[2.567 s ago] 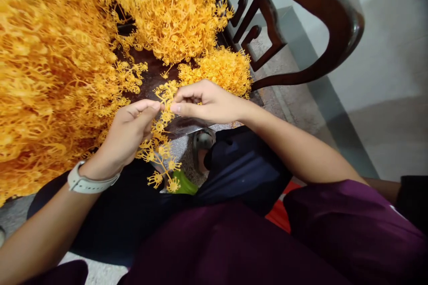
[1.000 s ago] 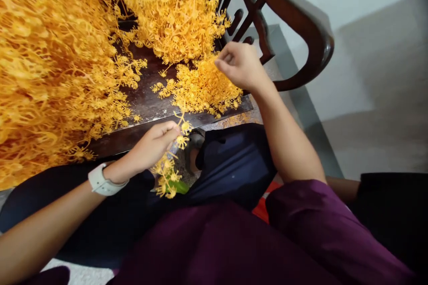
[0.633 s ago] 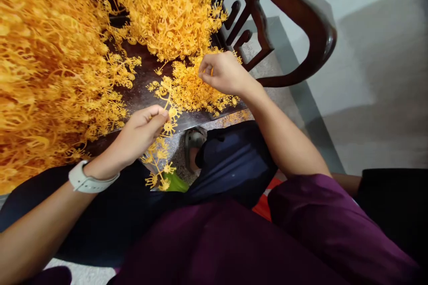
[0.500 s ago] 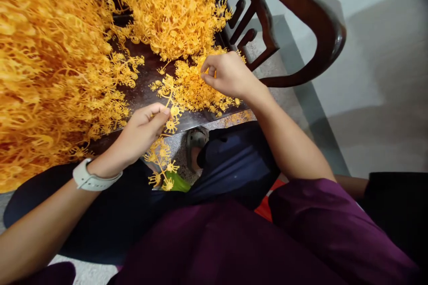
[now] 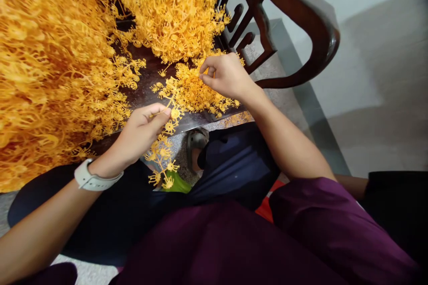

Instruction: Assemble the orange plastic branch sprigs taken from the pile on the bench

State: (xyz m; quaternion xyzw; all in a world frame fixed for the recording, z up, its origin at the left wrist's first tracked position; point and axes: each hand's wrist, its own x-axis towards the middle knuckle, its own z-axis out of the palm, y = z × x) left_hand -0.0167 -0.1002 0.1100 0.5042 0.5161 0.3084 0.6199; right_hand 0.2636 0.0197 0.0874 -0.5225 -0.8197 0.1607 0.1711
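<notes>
My left hand (image 5: 145, 127) pinches a yellow plastic flower sprig (image 5: 163, 153) between thumb and forefinger. The sprig's lower end, with small spiky blossoms, dangles over my lap, and its upper part reaches toward a small heap of loose yellow blossoms (image 5: 194, 93). Above that heap is my right hand (image 5: 225, 73), thumb and forefinger pressed together; whatever may be between them is too small to make out. A large mass of yellow plastic sprigs (image 5: 56, 67) fills the left side. Another bunch of sprigs (image 5: 177, 13) stands behind the heap.
Everything yellow rests on a dark wooden bench seat (image 5: 147, 78). A curved wooden armrest (image 5: 312, 22) rises at its right end, near the wall. More yellow bits (image 5: 238, 118) lie below the front edge. A shoe (image 5: 197, 140) and a green object (image 5: 175, 183) are on the floor.
The view has shifted very slightly. Both hands keep nearly the same place and the same pinch.
</notes>
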